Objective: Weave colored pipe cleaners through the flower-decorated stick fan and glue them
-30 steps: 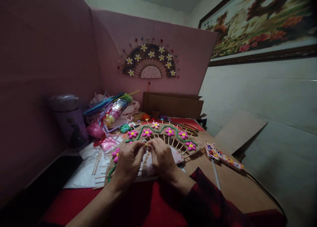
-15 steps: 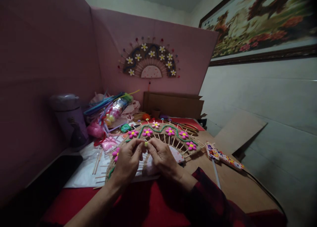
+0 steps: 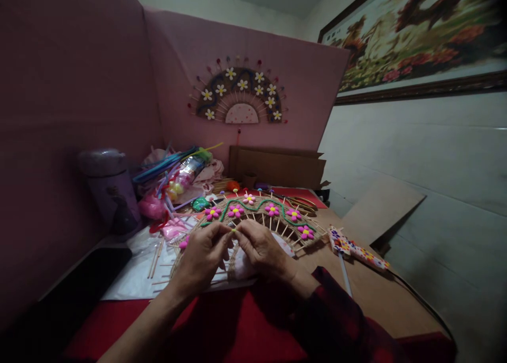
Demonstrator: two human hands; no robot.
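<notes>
My left hand (image 3: 204, 253) and my right hand (image 3: 259, 249) meet fingertip to fingertip, both closed in a pinch. Between them they hold a tiny yellow-green ball (image 3: 233, 230), perhaps clay; its exact make is too small to tell. Just behind and beneath the hands lies a half-round twine fan (image 3: 283, 206) with thin wooden sticks. Pink flowers (image 3: 272, 210) with yellow centres and a wavy green strip (image 3: 222, 213) decorate it. My hands cover part of the fan's left side and its pale dotted centre (image 3: 284, 244).
A flower-patterned glue gun (image 3: 358, 250) lies at right, its cord along the table edge. Pliers (image 3: 304, 204) rest behind the fan. Bagged craft supplies (image 3: 178, 180), a purple flask (image 3: 111, 194) and a black phone-like slab (image 3: 105, 262) are at left. A finished fan (image 3: 242, 85) hangs behind.
The fingertips have shifted slightly around the yellow-green ball, and less of it shows. My left hand has edged a little leftward, covering more of the leftmost pink flower.
</notes>
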